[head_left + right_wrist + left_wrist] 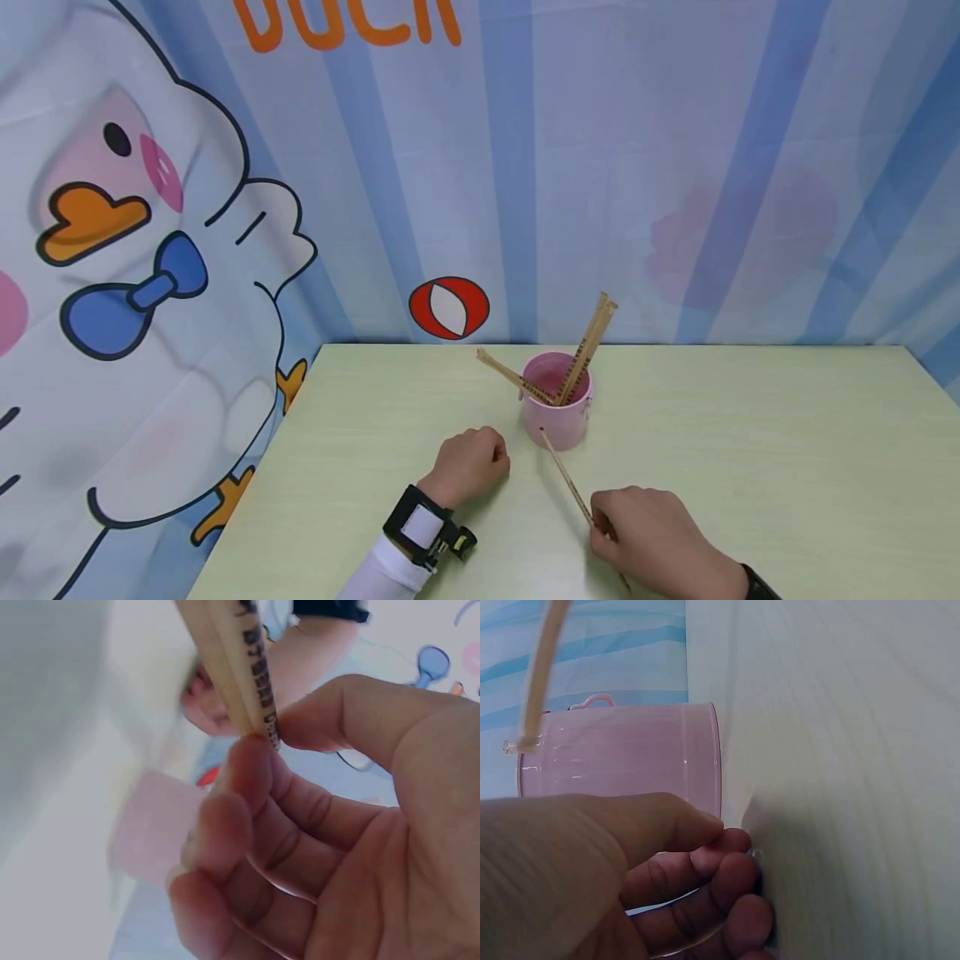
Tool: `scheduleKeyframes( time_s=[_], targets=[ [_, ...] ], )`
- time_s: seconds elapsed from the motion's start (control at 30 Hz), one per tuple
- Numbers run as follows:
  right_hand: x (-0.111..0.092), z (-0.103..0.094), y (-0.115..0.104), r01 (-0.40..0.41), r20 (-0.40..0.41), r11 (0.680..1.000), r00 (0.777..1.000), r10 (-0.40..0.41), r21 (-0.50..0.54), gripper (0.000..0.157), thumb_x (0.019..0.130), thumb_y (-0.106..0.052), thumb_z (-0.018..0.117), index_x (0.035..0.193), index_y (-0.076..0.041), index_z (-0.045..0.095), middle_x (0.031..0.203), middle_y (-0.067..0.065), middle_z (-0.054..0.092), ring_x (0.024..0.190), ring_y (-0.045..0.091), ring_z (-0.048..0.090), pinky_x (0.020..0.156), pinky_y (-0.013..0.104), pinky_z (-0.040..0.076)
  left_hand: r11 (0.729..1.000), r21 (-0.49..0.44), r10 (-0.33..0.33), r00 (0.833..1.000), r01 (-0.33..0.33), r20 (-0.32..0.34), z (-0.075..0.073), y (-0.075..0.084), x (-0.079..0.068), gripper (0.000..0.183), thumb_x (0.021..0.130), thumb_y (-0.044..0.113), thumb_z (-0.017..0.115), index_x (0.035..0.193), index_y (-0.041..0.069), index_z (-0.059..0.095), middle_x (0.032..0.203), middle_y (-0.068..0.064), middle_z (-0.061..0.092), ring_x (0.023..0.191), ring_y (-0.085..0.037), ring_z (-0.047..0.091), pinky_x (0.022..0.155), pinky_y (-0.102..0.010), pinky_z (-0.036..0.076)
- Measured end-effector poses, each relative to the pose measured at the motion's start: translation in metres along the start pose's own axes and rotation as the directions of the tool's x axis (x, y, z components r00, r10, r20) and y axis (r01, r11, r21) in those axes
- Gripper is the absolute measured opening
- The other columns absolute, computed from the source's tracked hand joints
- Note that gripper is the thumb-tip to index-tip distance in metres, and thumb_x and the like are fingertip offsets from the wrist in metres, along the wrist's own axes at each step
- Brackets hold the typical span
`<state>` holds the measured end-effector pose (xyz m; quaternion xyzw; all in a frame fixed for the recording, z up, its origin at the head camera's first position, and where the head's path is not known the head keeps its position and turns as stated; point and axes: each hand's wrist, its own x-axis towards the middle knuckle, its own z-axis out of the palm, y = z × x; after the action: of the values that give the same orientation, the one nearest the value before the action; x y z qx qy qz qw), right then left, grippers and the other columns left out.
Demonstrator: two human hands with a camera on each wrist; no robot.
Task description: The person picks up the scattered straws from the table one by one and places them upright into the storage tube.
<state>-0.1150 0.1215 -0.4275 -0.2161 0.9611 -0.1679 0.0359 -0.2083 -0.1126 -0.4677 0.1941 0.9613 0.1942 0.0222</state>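
My right hand pinches a pair of wooden chopsticks between thumb and fingertips. Dark printed characters run along these chopsticks in the right wrist view. They slant up and left, with the far tip just before the pink bucket. More wooden chopsticks stand in the bucket, some leaning right, others leaning left. Left of the bucket, my left hand rests on the table with its fingers loosely curled. The left wrist view shows its thumb against the index finger, holding nothing.
The pale wooden table ends at a blue striped backdrop just behind the bucket. A large duck is printed on the cloth at the left. A camera is strapped to my left wrist.
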Motion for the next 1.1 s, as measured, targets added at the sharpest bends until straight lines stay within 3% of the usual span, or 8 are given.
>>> scheduleKeyframes(
  time_s=[0.37,0.53,0.7,0.83,1.1],
  targets=[
    [0.003,-0.044,0.001,-0.131,-0.091,0.991,0.987,0.132,0.024,0.014,0.08,-0.026,0.062,0.069,-0.029,0.054,0.056,-0.017,0.045,0.049,0.006,0.04,0.046,0.028,0.035,1.0,-0.009,0.0,1.0,0.0,0.004,-0.002,0.001,0.0,0.027,0.08,0.012,0.057,0.055,0.017,0.048,0.05,0.009,0.033,0.048,-0.007,0.034,0.045,-0.026,0.027],
    [0.004,-0.064,0.006,-0.094,-0.186,0.995,0.978,0.095,0.013,0.012,0.082,-0.025,0.061,0.072,-0.027,0.055,0.057,-0.016,0.046,0.048,0.008,0.038,0.044,0.028,0.033,1.0,-0.011,-0.001,1.0,0.001,0.006,-0.002,0.001,-0.001,0.024,0.08,0.013,0.058,0.057,0.017,0.052,0.051,0.009,0.036,0.049,-0.007,0.037,0.045,-0.026,0.029],
    [0.01,-0.081,0.011,-0.075,-0.306,0.997,0.949,0.07,-0.003,0.011,0.083,-0.023,0.06,0.072,-0.024,0.057,0.056,-0.014,0.046,0.046,0.008,0.037,0.042,0.029,0.032,1.0,-0.013,-0.005,1.0,0.005,0.012,0.0,-0.001,0.0,0.024,0.08,0.014,0.058,0.057,0.018,0.052,0.051,0.009,0.036,0.049,-0.007,0.037,0.045,-0.026,0.029],
    [0.017,-0.093,0.013,-0.048,-0.417,0.999,0.908,0.043,0.0,0.009,0.084,-0.022,0.059,0.075,-0.021,0.06,0.058,-0.013,0.049,0.047,0.008,0.039,0.042,0.029,0.033,1.0,-0.017,-0.009,1.0,0.01,0.018,0.002,-0.003,0.001,0.026,0.079,0.014,0.057,0.055,0.019,0.05,0.05,0.01,0.034,0.048,-0.006,0.035,0.045,-0.026,0.028],
    [0.035,-0.111,0.012,0.057,-0.655,0.998,0.755,-0.035,0.012,0.008,0.086,-0.018,0.057,0.083,-0.014,0.064,0.064,-0.006,0.057,0.052,0.007,0.043,0.043,0.03,0.034,1.0,-0.008,0.003,1.0,-0.003,0.004,0.003,-0.004,0.002,0.026,0.079,0.014,0.056,0.054,0.019,0.048,0.051,0.01,0.035,0.048,-0.006,0.035,0.045,-0.026,0.028]
  ],
)
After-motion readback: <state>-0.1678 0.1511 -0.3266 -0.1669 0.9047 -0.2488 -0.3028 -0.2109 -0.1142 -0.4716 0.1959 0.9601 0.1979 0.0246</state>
